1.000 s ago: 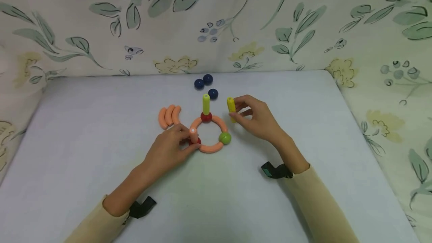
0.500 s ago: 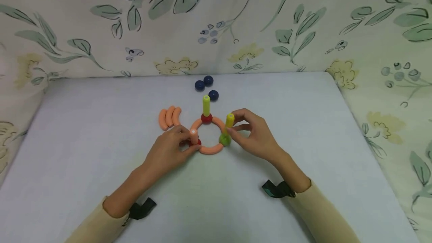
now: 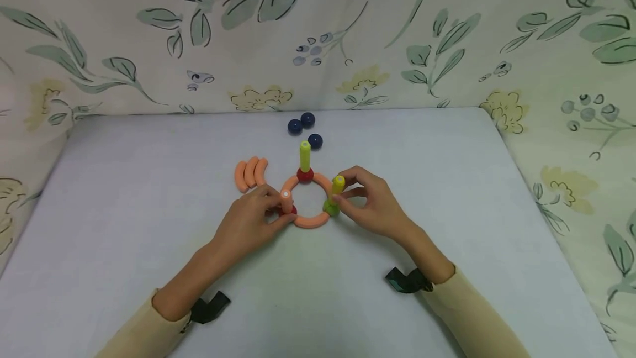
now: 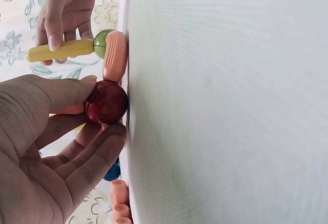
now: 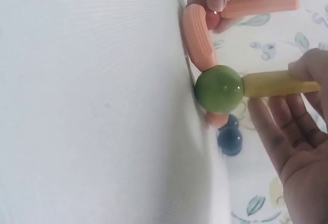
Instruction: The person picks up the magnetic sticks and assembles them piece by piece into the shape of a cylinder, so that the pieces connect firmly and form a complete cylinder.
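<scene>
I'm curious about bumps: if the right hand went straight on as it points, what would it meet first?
Beyond the yellow stick that the right hand holds, probably the upright lime stick on the far red ball; depth is unclear, so it might brush the low orange arc first.

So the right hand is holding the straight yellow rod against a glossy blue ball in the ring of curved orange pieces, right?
Not quite: the right wrist view shows the right hand holding the straight yellow rod against a glossy green ball, not blue, in the ring of curved orange pieces.
</scene>
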Demonstrator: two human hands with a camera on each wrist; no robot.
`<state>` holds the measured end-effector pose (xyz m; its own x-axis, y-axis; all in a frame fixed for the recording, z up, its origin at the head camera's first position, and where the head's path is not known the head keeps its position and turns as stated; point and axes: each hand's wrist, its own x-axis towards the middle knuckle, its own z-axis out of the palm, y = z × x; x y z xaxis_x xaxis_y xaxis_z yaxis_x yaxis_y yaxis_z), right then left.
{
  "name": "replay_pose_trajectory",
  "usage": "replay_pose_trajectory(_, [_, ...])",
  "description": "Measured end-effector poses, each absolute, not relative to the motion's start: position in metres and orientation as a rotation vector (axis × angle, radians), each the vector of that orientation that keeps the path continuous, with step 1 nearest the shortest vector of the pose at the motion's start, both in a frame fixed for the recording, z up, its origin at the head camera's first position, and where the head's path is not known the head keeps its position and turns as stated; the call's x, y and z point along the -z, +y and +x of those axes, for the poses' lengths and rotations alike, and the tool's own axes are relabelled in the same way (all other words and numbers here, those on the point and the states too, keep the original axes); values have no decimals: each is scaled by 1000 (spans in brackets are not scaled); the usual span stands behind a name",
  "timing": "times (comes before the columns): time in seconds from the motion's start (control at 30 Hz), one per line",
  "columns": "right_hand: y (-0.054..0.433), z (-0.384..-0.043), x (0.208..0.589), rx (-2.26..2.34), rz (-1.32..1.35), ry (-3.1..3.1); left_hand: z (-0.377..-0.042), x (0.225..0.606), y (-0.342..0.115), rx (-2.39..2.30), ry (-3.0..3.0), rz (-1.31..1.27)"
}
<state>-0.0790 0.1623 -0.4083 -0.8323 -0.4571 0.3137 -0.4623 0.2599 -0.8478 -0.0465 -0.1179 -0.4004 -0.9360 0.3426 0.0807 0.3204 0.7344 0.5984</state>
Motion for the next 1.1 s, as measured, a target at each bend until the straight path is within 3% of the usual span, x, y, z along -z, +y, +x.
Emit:
replay_pose_trajectory(0.33, [164,-81,411,-1646,1020,-2438,-46,401,-119,-977,2904,565])
replay_pose_trajectory(1.1, [168,-80,411,-1609,991,-2531,-45,397,-118,-1002,2886,563])
